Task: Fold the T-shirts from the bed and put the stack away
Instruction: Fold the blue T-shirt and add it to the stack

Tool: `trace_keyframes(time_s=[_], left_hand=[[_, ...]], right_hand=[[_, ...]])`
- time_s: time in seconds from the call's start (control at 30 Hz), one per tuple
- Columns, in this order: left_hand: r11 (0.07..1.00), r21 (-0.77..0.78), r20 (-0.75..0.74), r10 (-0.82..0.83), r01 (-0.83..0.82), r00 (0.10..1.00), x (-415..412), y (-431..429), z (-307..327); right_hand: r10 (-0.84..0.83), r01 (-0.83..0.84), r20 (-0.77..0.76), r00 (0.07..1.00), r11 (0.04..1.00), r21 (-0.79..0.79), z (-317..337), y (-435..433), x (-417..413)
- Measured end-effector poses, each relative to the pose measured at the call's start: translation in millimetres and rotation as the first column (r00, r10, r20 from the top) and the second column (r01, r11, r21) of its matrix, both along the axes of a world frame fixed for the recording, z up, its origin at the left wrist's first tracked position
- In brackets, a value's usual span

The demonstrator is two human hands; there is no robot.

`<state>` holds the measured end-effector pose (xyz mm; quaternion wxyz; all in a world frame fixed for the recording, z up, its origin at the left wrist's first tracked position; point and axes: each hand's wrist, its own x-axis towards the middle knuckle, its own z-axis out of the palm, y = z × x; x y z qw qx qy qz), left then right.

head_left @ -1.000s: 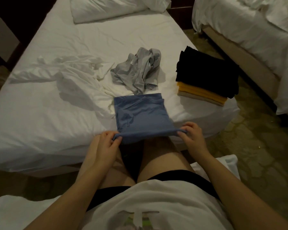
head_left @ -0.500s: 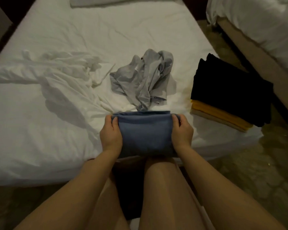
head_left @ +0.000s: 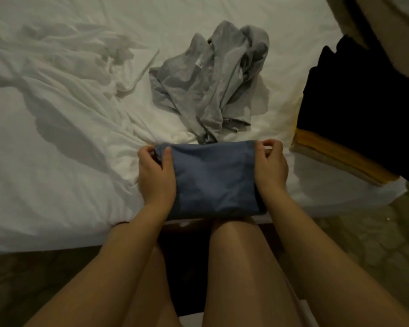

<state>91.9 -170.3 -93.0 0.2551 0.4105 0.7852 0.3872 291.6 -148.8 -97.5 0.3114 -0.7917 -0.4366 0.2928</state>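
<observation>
Head view: blue T-shirt (head_left: 213, 178) crosswise between left hand (head_left: 156, 178), right hand (head_left: 270, 168).

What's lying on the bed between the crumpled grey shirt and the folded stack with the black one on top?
Nothing: in the head view only bare white sheet separates the grey shirt from the stack.

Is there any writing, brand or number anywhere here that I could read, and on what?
No text is readable here.
The small white tag on the crumpled grey cotton T-shirt: too small and blurred to read.
On the folded blue T-shirt and the folded black and yellow stack: no print visible.
</observation>
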Motion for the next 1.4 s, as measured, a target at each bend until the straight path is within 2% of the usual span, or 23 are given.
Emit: trace_keyframes(time_s=[0.07, 0.13, 0.17, 0.27, 0.33, 0.37, 0.47, 0.57, 0.67, 0.8, 0.93, 1.03, 1.13, 1.27, 1.4], left_hand=[[0.999, -0.019, -0.054, -0.051, 0.050, 0.997, -1, -20, 2], [0.991, -0.098, -0.126, -0.106, 0.094, 0.986, -4, -38, 1], [0.985, -0.141, -0.114, -0.115, 0.098, 0.987, -6, -41, 2], [0.939, -0.331, -0.013, -0.099, 0.090, 0.995, -12, -31, 16], [0.903, -0.406, 0.083, -0.115, 0.139, 0.990, -15, -19, 24], [0.891, -0.417, 0.133, -0.136, 0.180, 0.982, -16, -16, 26], [0.863, -0.420, 0.204, -0.211, 0.280, 0.956, -13, -21, 28], [0.913, -0.308, 0.175, -0.222, 0.267, 0.959, -5, -45, 34], [0.966, -0.169, 0.236, -0.153, 0.196, 0.960, 5, -71, 51], [0.976, 0.013, 0.252, -0.213, 0.216, 0.944, 23, -72, 85], [0.918, 0.176, 0.212, -0.387, 0.354, 0.897, 61, -48, 127], [0.789, 0.311, 0.117, -0.585, 0.529, 0.803, 104, -23, 152], [0.709, 0.337, 0.071, -0.676, 0.620, 0.734, 148, 11, 162], [0.670, 0.318, 0.008, -0.710, 0.671, 0.704, 202, 57, 169], [0.653, 0.226, -0.134, -0.714, 0.722, 0.688, 243, 97, 164]], right_hand=[[0.031, -0.031, -0.024, 0.999, 0.999, -0.007, 2, -18, 4], [0.098, -0.100, -0.023, 0.995, 0.990, -0.104, 4, -32, 1], [0.111, -0.119, -0.057, 0.992, 0.978, -0.171, 5, -34, 0], [0.024, -0.135, -0.307, 0.951, 0.928, -0.348, 13, -25, 0], [-0.054, -0.116, -0.477, 0.877, 0.940, -0.321, 24, -23, -1], [-0.055, -0.106, -0.515, 0.856, 0.955, -0.278, 28, -25, -3], [0.034, -0.115, -0.493, 0.869, 0.984, -0.135, 40, -40, -8], [0.095, -0.107, -0.470, 0.877, 0.994, 0.001, 53, -56, -9], [0.142, -0.101, -0.457, 0.878, 0.988, 0.113, 68, -74, -2], [0.094, 0.017, -0.447, 0.890, 0.971, 0.237, 93, -85, 23], [0.037, 0.126, -0.422, 0.906, 0.927, 0.354, 124, -79, 71], [-0.029, 0.196, -0.368, 0.929, 0.885, 0.423, 142, -68, 117], [-0.090, 0.254, -0.365, 0.927, 0.865, 0.432, 157, -50, 163], [-0.165, 0.307, -0.333, 0.928, 0.845, 0.438, 170, -22, 213], [-0.261, 0.362, -0.282, 0.923, 0.839, 0.406, 156, 5, 250]])
